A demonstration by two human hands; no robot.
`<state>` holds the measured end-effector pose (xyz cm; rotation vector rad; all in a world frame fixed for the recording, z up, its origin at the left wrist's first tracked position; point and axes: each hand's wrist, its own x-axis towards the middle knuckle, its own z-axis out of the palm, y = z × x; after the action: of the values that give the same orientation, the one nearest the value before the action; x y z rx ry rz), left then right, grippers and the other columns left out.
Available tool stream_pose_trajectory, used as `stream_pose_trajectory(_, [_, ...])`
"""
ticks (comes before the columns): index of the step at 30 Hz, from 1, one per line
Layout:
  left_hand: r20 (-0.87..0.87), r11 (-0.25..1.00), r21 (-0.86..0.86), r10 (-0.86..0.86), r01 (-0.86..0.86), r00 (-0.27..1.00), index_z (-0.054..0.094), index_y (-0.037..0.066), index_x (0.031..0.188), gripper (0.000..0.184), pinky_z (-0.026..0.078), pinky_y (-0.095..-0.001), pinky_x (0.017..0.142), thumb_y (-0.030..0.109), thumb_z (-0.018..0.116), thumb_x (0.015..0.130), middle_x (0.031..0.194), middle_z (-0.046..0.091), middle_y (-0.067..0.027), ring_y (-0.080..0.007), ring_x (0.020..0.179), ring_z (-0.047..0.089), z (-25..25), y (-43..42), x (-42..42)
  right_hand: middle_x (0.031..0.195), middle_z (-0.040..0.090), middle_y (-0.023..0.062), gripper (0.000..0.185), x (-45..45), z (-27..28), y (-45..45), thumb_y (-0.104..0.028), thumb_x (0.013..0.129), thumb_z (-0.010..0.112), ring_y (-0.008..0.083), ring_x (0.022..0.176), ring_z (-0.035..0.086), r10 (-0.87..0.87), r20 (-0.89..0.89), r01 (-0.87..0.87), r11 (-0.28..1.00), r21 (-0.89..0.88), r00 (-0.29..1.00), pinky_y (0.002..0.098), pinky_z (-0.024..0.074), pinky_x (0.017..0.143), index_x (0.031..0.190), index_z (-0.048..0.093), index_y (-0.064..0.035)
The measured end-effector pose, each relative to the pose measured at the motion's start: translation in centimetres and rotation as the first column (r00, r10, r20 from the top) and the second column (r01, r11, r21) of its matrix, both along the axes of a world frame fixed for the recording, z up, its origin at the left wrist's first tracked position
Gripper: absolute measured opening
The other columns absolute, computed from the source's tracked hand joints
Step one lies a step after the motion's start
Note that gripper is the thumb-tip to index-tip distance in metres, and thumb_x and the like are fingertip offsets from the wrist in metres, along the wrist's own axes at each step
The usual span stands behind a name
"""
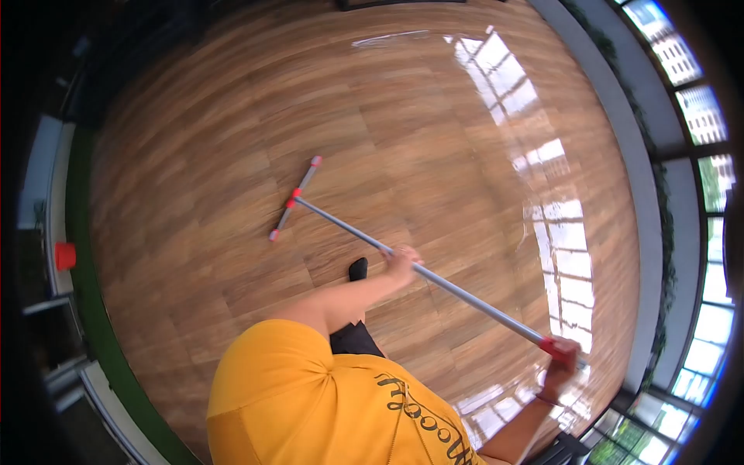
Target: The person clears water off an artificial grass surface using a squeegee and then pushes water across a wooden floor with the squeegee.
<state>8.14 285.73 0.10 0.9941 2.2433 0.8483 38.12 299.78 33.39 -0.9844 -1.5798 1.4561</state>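
A long grey pole (480,305) runs slantwise across the view, from the lower right up to a narrow grey crossbar (307,177) with red ends and a red joint, which lies against the wooden floor (232,163). Around the middle of the pole my left hand (404,264) is closed, slightly blurred. My right hand (562,369) grips the pole near its upper end, at the red handle section. Below my left arm, one black shoe (358,269) shows on the floor.
Tall windows (704,116) line the right side, and their light reflects on the floor. A green strip (91,310) borders the floor at the left, near a red container (65,256). A dark object (562,449) stands at the bottom right.
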Motion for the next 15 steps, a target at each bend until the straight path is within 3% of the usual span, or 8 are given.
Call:
stream_pose_trajectory(3, [0.048,0.956,0.197,-0.231,0.218,0.972,0.060,0.016,0.083,0.006,0.024,-0.0684,0.091,0.017,0.065,0.080,0.091,0.060,-0.0005,-0.0228,0.105,0.054,8.5,3.9,8.3,0.078,0.051,0.0075,0.027,9.7,7.8,-3.2,-0.026,0.095,0.047,0.0212,0.081,0.054,-0.003,-0.040,0.012,0.978,0.206,0.999,0.0411,0.0457,0.084,0.076,0.048,-0.0073])
stream_pose_trajectory(6, [0.075,0.867,0.351,-0.402,0.354,0.912,0.059,0.015,0.080,0.008,0.025,-0.0707,0.087,0.018,0.066,0.079,0.089,0.062,-0.0013,-0.0224,0.104,0.055,9.0,6.4,14.8,0.071,0.045,0.0053,0.034,11.2,12.5,-11.5,-0.034,0.096,0.048,0.0192,0.071,0.052,-0.218,-0.105,0.241,0.911,0.335,0.970,0.0406,0.0479,0.082,0.074,0.043,-0.0081])
stream_pose_trajectory(8, [-0.133,0.760,0.292,-0.569,0.581,0.811,0.059,0.014,0.075,0.010,0.032,-0.0635,0.089,0.021,0.065,0.079,0.084,0.064,-0.0033,-0.0258,0.098,0.058,9.5,7.1,18.7,0.068,0.041,0.0042,0.035,13.4,13.4,-16.6,-0.034,0.095,0.051,0.0170,0.066,0.048,-0.221,-0.198,0.282,0.880,0.382,0.955,0.0431,0.0478,0.086,0.072,0.040,-0.0093])
stream_pose_trajectory(9, [-0.139,0.729,0.305,-0.603,0.613,0.786,0.059,0.014,0.075,0.010,0.032,-0.0635,0.089,0.021,0.065,0.079,0.084,0.064,-0.0033,-0.0258,0.098,0.058,11.0,6.3,20.3,0.068,0.041,0.0034,0.036,13.2,14.1,-19.8,-0.034,0.093,0.054,0.0158,0.064,0.047,-0.251,-0.235,0.332,0.842,0.425,0.939,0.0434,0.0477,0.088,0.072,0.039,-0.0100])
stream_pose_trajectory(11, [-0.251,0.539,0.411,-0.708,0.735,0.660,0.058,0.014,0.076,0.007,0.045,-0.0484,0.083,0.019,0.062,0.080,0.076,0.064,-0.0056,-0.0283,0.086,0.062,13.6,3.6,22.9,0.070,0.036,0.0020,0.034,16.8,15.1,-26.3,-0.034,0.091,0.057,0.0144,0.068,0.045,-0.141,-0.324,0.291,0.827,0.481,0.936,0.0430,0.0454,0.093,0.074,0.039,-0.0103])
stream_pose_trajectory(12, [-0.257,0.513,0.406,-0.730,0.756,0.633,0.058,0.014,0.076,0.007,0.045,-0.0484,0.083,0.019,0.062,0.080,0.076,0.064,-0.0056,-0.0283,0.086,0.062,14.6,1.9,24.5,0.069,0.036,0.0008,0.037,18.7,15.9,-29.8,-0.034,0.088,0.062,0.0121,0.066,0.043,-0.131,-0.395,0.325,0.817,0.477,0.909,0.0417,0.0466,0.091,0.072,0.038,-0.0114])
stream_pose_trajectory(14, [-0.244,0.289,0.616,-0.814,0.733,0.527,0.058,0.014,0.075,0.005,0.049,-0.0403,0.067,0.016,0.061,0.078,0.068,0.062,-0.0080,-0.0293,0.074,0.063,16.6,-2.8,27.8,0.068,0.041,-0.0014,0.040,22.2,18.0,-37.2,-0.031,0.079,0.074,0.0097,0.063,0.045,-0.047,-0.550,0.340,0.829,0.445,0.834,0.0349,0.0453,0.085,0.065,0.041,-0.0128])
stream_pose_trajectory(15, [-0.253,0.261,0.610,-0.830,0.748,0.496,0.058,0.014,0.075,0.005,0.049,-0.0403,0.067,0.016,0.061,0.078,0.068,0.062,-0.0080,-0.0293,0.074,0.063,17.4,-5.5,29.4,0.061,0.044,-0.0020,0.041,21.2,19.2,-40.2,-0.028,0.080,0.074,0.0081,0.054,0.047,-0.146,-0.610,0.533,0.666,0.521,0.779,0.0291,0.0502,0.068,0.063,0.040,-0.0124])
